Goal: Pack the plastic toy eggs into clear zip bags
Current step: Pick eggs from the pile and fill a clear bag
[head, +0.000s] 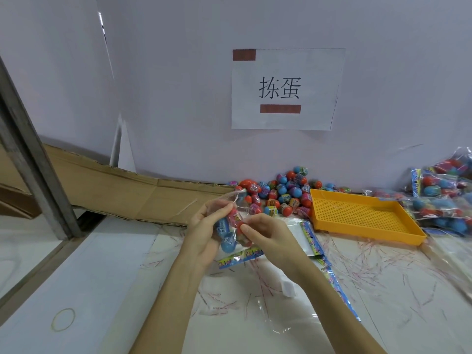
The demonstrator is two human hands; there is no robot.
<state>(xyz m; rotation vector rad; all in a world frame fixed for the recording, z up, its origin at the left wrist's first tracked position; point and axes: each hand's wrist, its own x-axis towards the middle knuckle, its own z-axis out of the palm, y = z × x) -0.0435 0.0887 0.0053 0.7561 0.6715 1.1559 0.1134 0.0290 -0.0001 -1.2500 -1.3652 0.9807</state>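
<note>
Hands, left hand and right hand, grip a filled bag above the littered table (white wall behind).

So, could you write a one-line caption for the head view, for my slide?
Both hands, left hand and right hand, hold a clear bag of toy eggs before the loose egg pile and yellow tray.

Bare tabletop at 8 o'clock gives open passage, broken only by a rubber band. At 12 o'clock the loose egg pile lies against the wall; the yellow tray at 2 o'clock touches it. Filled bags crowd 3 o'clock, a metal post stands at 10, and flat bags and scattered strips cover 4 o'clock.
</note>
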